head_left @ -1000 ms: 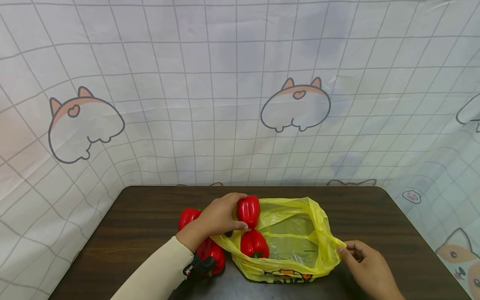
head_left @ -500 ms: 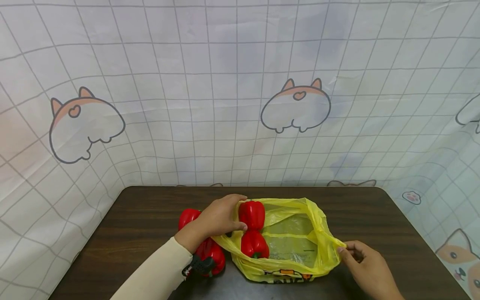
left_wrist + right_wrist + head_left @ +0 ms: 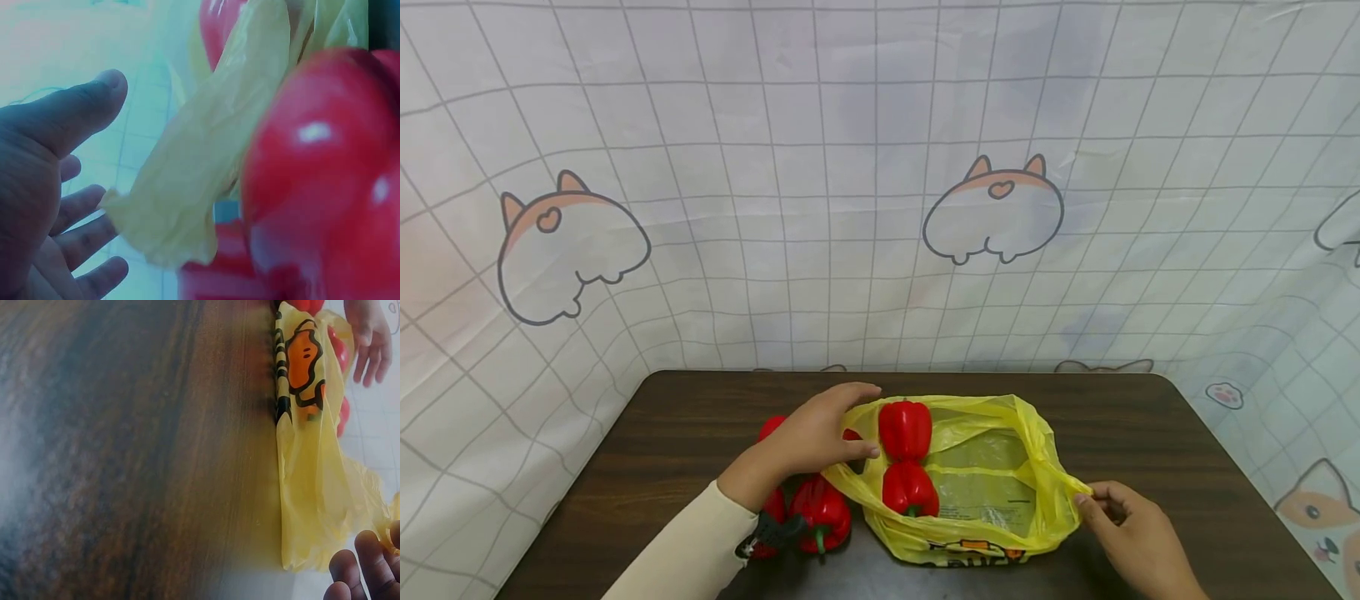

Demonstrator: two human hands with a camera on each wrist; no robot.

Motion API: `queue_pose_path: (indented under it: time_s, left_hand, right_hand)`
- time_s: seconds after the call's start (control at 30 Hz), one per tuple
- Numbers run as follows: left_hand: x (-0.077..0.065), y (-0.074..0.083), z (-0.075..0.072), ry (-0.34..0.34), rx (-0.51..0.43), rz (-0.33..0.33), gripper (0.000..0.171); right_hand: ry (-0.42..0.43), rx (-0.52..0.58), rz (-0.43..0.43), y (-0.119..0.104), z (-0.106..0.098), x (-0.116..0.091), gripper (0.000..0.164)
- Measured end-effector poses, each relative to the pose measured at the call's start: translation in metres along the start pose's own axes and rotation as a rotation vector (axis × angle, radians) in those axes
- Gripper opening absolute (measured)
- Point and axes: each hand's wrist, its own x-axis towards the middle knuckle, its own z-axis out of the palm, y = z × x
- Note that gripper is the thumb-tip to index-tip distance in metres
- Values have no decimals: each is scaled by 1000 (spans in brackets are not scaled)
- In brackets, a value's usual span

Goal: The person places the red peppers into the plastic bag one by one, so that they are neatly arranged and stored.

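A yellow plastic bag (image 3: 1051, 500) lies with its mouth spread wide. Inside, at its left end, two red bell peppers sit one behind the other: the far pepper (image 3: 906, 431) and the near pepper (image 3: 911, 490). My left hand (image 3: 808, 437) hovers beside the bag's left rim, thumb and fingers apart and holding nothing. In the left wrist view its spread fingers (image 3: 81, 240) are close to a loose bag handle (image 3: 178, 175). My right hand (image 3: 1135, 533) pinches the bag's right handle between thumb and fingers.
More red peppers lie left of the bag, partly hidden under my left forearm; one pepper (image 3: 822, 512) shows its green stem. The dark wooden table (image 3: 647, 467) ends at a white grid-patterned cloth (image 3: 880, 208) behind.
My left hand has let go of the far pepper, which settled against the near one in the bag, then drew back to the left. The right hand stays put.
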Motion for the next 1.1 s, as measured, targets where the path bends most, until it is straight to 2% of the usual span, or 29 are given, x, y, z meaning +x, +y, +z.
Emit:
queue_pose_path:
  time_s: [0.17, 0.4, 0.67, 1.1]
  left_hand:
    - [-11, -5, -6, 9, -1, -20, 78]
    - [-28, -13, -12, 9, -5, -10, 79]
    - [-57, -20, -25, 32, -20, -29, 78]
    - [-96, -44, -39, 19, -85, -79, 75]
  right_hand:
    - [-5, 9, -3, 0, 1, 0, 46]
    - [-2, 5, -5, -1, 0, -1, 45]
    - [-5, 7, -5, -2, 0, -2, 45]
    - [6, 2, -12, 1, -1, -1, 45]
